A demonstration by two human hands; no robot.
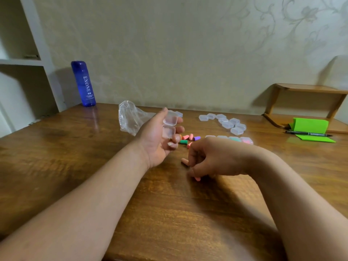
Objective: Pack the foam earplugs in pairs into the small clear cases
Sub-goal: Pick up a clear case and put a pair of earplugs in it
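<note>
Holding an open case (170, 127) in its curled fingers, the left hand (156, 140) hangs just left of the pile (188, 138) of loose plugs. Nearer me than the pile, the right hand (205, 159) curls its fingers round a pink plug (197, 178), and a second plug (185, 161) lies at its fingertips. Right of the pile stands a row of shut cases (237, 139), two of them showing colour inside. Beyond the pile sit the empty cases (226, 123). I'd judge a few pairs are packed and several are still to go.
</note>
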